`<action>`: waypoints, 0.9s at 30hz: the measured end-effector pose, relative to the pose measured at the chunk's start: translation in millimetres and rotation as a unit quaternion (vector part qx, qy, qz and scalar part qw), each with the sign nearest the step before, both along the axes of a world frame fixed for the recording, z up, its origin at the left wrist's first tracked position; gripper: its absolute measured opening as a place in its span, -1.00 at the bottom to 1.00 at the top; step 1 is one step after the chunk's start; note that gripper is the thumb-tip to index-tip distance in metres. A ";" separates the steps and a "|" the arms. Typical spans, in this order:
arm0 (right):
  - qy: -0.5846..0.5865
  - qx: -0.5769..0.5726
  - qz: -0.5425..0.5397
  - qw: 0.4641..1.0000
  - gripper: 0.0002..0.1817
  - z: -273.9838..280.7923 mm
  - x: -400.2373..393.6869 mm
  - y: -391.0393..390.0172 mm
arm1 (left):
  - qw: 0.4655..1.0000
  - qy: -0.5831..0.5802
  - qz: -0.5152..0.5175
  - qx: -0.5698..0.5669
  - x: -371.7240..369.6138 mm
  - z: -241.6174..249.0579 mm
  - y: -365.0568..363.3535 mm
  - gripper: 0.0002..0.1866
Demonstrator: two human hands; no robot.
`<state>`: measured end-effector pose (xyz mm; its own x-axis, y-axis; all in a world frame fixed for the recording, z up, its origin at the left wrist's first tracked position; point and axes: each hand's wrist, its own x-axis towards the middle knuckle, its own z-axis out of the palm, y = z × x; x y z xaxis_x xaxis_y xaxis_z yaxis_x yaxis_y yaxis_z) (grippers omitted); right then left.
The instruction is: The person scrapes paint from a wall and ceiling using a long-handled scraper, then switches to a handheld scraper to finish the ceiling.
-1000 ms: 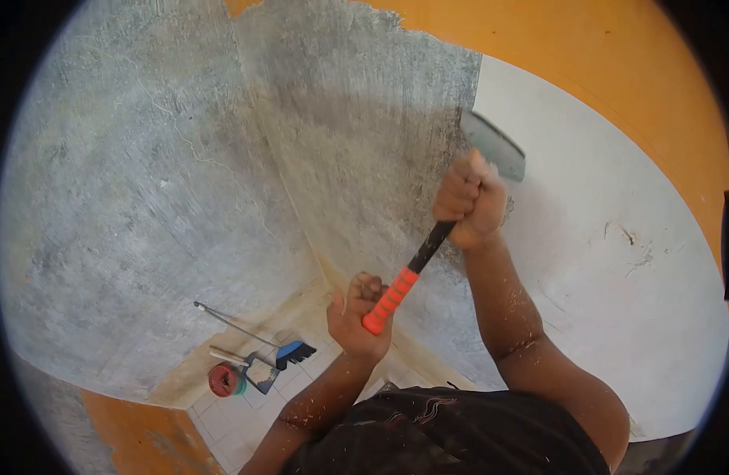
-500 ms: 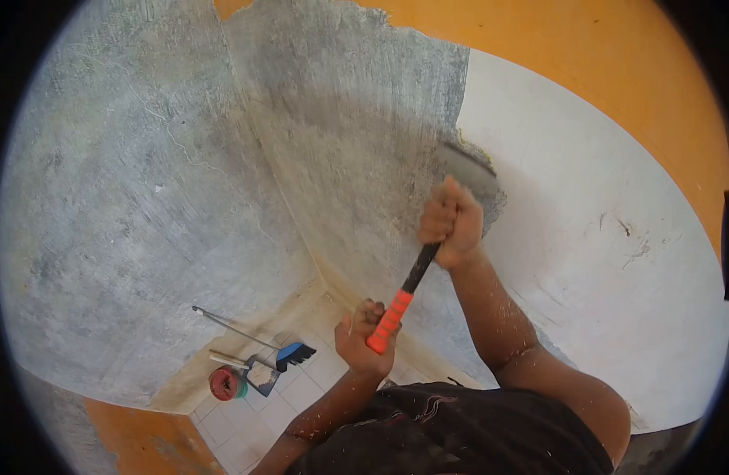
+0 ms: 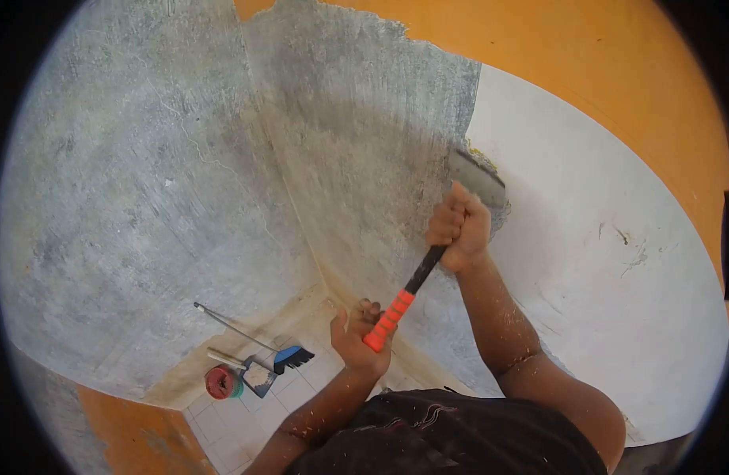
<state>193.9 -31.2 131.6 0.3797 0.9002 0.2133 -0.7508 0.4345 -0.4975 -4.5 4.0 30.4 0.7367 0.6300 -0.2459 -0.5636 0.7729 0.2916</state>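
Observation:
A long-handled scraper (image 3: 422,269) slants up across the view, with a red ribbed grip at its lower end and a black shaft above. Its wide grey blade (image 3: 475,180) is against the wall, where white paint meets bare grey plaster. My right hand (image 3: 462,226) is closed around the shaft just below the blade. At the handle's butt, my left hand (image 3: 362,340) cups the red grip against its palm, fingers curled and thumb standing apart. Pale flecks dot both forearms.
White paint (image 3: 602,237) covers the wall at right, with orange paint (image 3: 554,32) above. Bare grey plaster (image 3: 143,198) fills the left wall. On the tiled floor (image 3: 258,419) lie a blue broom (image 3: 289,358), a dustpan (image 3: 258,378) and a red-and-green container (image 3: 222,382).
The whole view has shifted slightly. The blade stays near the paint edge, with only a small movement. My left thumb stands farther out from the handle.

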 end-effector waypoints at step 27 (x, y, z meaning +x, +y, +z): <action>-0.022 -0.081 -0.074 0.994 -0.57 16.0 -2.4 -9.2 | 0.993 0.026 -0.045 0.103 6.5 -5.3 -4.2 -0.62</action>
